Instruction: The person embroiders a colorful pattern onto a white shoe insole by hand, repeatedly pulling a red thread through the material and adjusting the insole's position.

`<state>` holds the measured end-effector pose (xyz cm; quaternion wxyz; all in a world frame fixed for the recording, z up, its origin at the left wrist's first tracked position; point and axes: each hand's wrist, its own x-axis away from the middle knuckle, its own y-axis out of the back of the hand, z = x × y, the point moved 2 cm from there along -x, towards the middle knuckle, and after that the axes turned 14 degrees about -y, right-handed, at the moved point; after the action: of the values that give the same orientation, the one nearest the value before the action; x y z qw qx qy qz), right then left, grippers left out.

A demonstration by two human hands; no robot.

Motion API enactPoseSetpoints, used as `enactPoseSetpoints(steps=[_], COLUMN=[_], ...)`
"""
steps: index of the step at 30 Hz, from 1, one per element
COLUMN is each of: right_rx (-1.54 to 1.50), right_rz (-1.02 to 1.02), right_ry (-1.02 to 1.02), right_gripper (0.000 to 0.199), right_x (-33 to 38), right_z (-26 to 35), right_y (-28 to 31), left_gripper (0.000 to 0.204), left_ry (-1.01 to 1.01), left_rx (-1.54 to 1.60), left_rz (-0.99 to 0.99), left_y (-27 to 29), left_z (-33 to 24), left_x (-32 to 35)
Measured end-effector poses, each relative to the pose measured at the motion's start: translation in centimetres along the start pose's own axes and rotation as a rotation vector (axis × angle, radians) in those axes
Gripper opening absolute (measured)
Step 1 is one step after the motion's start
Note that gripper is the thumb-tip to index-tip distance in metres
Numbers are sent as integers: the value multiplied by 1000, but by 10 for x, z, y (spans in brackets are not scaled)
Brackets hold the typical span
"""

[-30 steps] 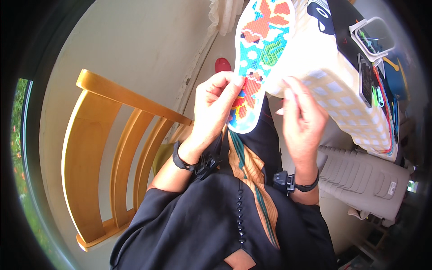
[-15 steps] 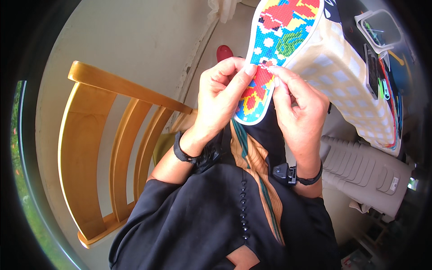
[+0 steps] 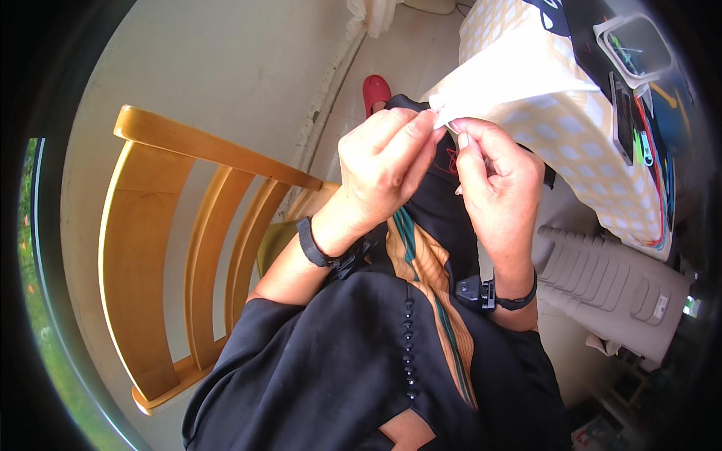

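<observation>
- I see my left hand [image 3: 383,169] raised over my lap, fingers pressed together, their tips pinching the near edge of the white cloth [image 3: 519,68]
- my right hand [image 3: 496,180] sits just beside it, thumb and forefinger pinching the same edge; the two hands almost touch at the fingertips
- the cloth runs up and to the right from that pinch, spreading wide toward the table [image 3: 594,128], which wears a chequered cover; where the cloth ends against the cover I cannot tell
- the table edge lies close on my right; a clear box [image 3: 635,45] and coloured tools [image 3: 647,143] lie on top
- a wooden chair [image 3: 180,248] crowds my left; a grey stool [image 3: 609,282] stands low right; open floor shows ahead, with a red shoe [image 3: 374,90] on it
</observation>
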<state>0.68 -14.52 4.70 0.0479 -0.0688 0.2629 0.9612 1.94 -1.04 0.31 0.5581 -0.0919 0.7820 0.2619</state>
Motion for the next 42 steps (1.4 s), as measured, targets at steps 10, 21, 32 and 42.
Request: enactPoseSetpoints(steps=[10,21,32,42], right_rx=[-497,-474,-1326,-1686], right_rz=[238,408,566,732], right_ry=[-289,-293,-581,-593], right_gripper=[14,13,14,17], right_x=[3,-20,-11,-13], right_z=[-21,-39,-81,-46], right_y=[-8,27,-21,12], left_gripper=[33,6,14,22], left_ry=[-181,327,582,932], left_rx=[-45,701,1014,1453], left_rz=[75,117,333,23], left_y=[0,8,9,-23], left_z=[-1,5,5,-1], left_x=[4,-3,13,21])
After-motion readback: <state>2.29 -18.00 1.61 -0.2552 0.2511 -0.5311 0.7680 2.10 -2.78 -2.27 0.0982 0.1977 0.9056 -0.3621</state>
